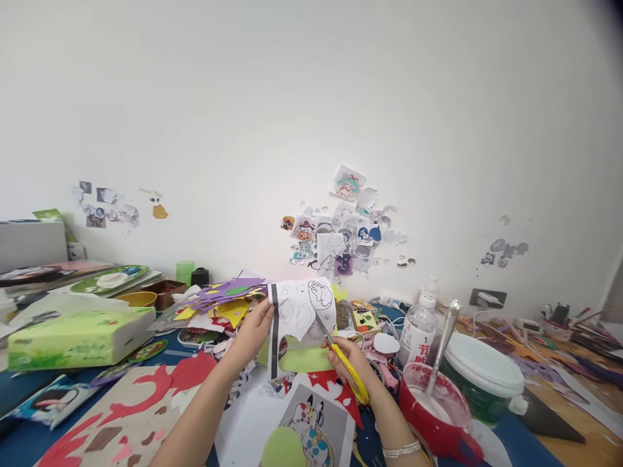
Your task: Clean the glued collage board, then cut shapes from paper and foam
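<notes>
My left hand [255, 331] grips the left edge of a white paper sheet [292, 297] with black line drawings and a dark strip down that side. The sheet is held up above the table, its lower part cut away in an irregular opening. In my right hand [360, 364] is a pair of scissors [359, 388] with yellow handles, fingers wrapped round them. The blades point up and left against the sheet beside a drawn shape; how far they are apart, I cannot tell. Below lie a printed cartoon picture [318, 428], a light green paper oval [283, 447] and red paper scraps [348, 395].
At right stand a red cup [413, 415] of white paste with a metal spoon [445, 337], a lidded bucket [479, 370] and a plastic bottle [416, 334]. On the left are a green tissue pack [80, 337] and coloured paper scraps [238, 292]. Cutouts cover the wall [219, 130] ahead.
</notes>
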